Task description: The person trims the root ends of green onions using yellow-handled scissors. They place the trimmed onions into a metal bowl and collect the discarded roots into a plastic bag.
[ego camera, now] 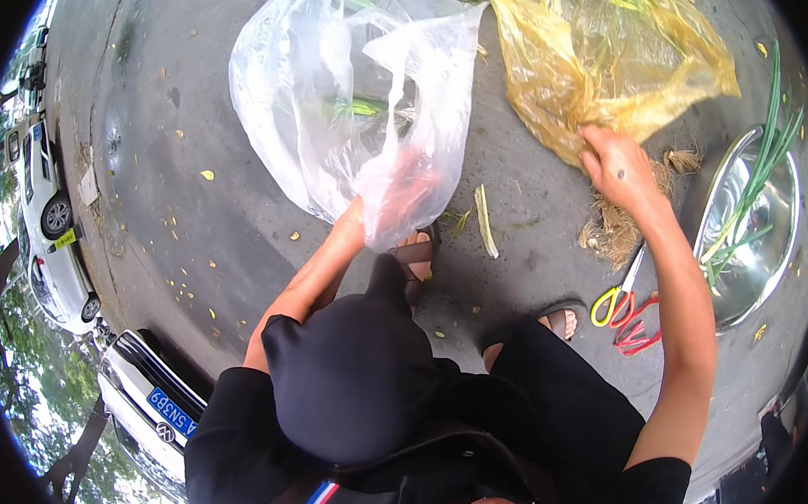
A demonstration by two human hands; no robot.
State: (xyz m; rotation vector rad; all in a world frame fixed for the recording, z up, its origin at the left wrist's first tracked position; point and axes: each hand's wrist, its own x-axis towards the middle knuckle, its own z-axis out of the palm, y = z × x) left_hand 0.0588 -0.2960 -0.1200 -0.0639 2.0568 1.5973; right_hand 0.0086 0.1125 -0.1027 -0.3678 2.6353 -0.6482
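Observation:
My left hand (408, 185) is inside a clear plastic bag (295, 97), seen blurred through the film; whether its fingers grip the film cannot be told. Green leaves (366, 107) show through this bag. At the upper right, my right hand (617, 161) pinches the lower rim of a yellow translucent plastic bag (558, 59), which stands wide with green and pale stalks in it. Just below my right hand lies a heap of cut roots (616, 228) on the pavement.
Right of my right forearm, a steel basin (762, 256) holds green onions (753, 185). Scissors (626, 288) with yellow and red handles and red plastic twine (637, 335) lie near my right foot. A pale leaf strip (485, 221) is on the ground. Cars (54, 227) are parked at left.

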